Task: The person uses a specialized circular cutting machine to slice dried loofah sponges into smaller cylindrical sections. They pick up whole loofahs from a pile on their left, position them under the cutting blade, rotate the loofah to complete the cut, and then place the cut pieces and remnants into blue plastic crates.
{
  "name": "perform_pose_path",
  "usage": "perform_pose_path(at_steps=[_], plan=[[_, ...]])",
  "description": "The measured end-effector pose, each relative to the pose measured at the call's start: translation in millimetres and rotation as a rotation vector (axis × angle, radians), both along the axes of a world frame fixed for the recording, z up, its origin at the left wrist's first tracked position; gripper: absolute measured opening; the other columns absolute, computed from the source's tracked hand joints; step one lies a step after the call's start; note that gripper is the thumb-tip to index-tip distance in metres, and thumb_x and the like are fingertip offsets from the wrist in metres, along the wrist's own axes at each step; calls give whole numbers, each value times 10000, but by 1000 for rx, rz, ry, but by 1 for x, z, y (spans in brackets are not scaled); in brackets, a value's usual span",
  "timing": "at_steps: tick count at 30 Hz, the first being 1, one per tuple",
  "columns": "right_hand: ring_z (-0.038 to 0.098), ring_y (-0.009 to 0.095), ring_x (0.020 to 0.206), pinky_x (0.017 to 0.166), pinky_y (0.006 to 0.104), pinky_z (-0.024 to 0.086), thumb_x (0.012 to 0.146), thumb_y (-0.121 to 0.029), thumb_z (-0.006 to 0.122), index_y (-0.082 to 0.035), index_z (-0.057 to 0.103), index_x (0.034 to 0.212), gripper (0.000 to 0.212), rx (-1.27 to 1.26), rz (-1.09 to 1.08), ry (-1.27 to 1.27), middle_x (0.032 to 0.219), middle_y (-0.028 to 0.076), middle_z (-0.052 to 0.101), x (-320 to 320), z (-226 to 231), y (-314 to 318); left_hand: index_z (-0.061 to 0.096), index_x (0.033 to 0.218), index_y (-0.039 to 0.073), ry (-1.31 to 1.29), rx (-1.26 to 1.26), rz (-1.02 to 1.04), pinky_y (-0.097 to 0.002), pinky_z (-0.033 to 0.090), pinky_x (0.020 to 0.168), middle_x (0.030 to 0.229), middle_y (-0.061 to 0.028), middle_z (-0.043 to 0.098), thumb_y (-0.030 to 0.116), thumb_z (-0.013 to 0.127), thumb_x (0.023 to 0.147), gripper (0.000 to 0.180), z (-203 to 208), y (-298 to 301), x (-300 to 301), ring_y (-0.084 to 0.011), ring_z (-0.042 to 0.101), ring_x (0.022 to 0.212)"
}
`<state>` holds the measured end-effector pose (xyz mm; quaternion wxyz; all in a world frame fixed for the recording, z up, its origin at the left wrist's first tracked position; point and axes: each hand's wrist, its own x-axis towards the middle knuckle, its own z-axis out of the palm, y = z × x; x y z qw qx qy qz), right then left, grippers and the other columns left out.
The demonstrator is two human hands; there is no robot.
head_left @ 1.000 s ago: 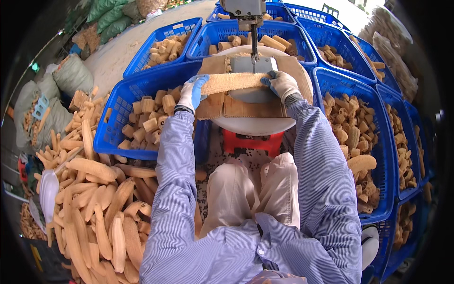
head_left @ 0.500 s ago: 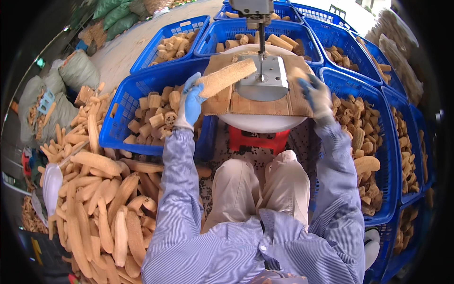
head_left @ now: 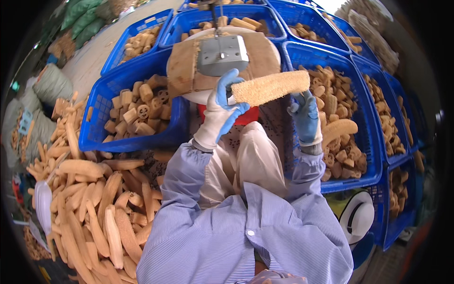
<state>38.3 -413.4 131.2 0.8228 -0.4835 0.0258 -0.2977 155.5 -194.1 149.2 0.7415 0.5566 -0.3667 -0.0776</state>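
A pale tan loofah piece [head_left: 272, 88] is held crosswise above my knees, just in front of the machine. My left hand [head_left: 222, 111], in a white glove with blue coating, has its fingers and thumb around the left end. Under the right end, the bent fingers of my right hand [head_left: 305, 117], gloved alike, grip it from below. Beyond my hands, the machine's metal plate [head_left: 222, 56] rests on brown cardboard [head_left: 260, 52], with a thin upright blade or rod above it. The cardboard lies over a round white top [head_left: 275, 57].
Long loofahs [head_left: 101, 208] lie heaped at my left. A blue crate [head_left: 90, 137] of short cut pieces stands left of the machine, another blue crate [head_left: 373, 175] at right. More crates line the back and right. Beneath the round top is something red [head_left: 246, 116]. Sacks [head_left: 54, 85] stand far left.
The loofah has come away from the metal plate toward my body and turned nearly level. My right hand, formerly apart beside the cardboard, now holds its right end. The whole view has shifted.
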Motion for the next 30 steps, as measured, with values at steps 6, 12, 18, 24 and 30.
perform_pose_path(at_steps=[6,12,18,24,30], plan=[[559,102,729,686,250,469,970,-261,636,-52,609,1106,251,202,-102,-67,897,14,629,-11,-16,-22,388,1489,77,-608,181,219,-371,430,1091,1429,-151,492,-27,834,646,959,-22,-33,-21,-340,526,1270],[634,170,903,752,252,512,905,-322,716,-1,564,1295,527,-243,-628,-148,1091,69,662,-39,26,-20,292,1529,39,-488,261,356,-395,399,1116,1466,-206,450,65,879,656,1053,-50,-35,-22,-371,456,1350],[634,243,1074,843,323,570,858,-565,702,25,507,1339,786,-476,-938,-470,1242,170,609,33,113,-25,311,1528,36,-301,214,232,-342,348,1152,1502,-170,429,-55,755,802,855,-71,-50,-15,-257,436,1390],[476,331,1351,1093,423,432,737,-538,825,-46,348,1498,1025,-968,-375,583,1457,232,480,181,79,-108,358,1503,80,-407,396,349,-438,437,1049,1376,-200,538,164,777,807,817,-62,-51,-11,-406,528,1231],[468,321,1340,1093,427,430,786,-429,810,-131,364,1492,887,-1136,-809,1039,1444,154,495,55,-40,-150,427,1461,74,-424,373,246,-414,482,1004,1327,-175,588,168,767,823,729,-56,-63,-25,-375,590,1171]])
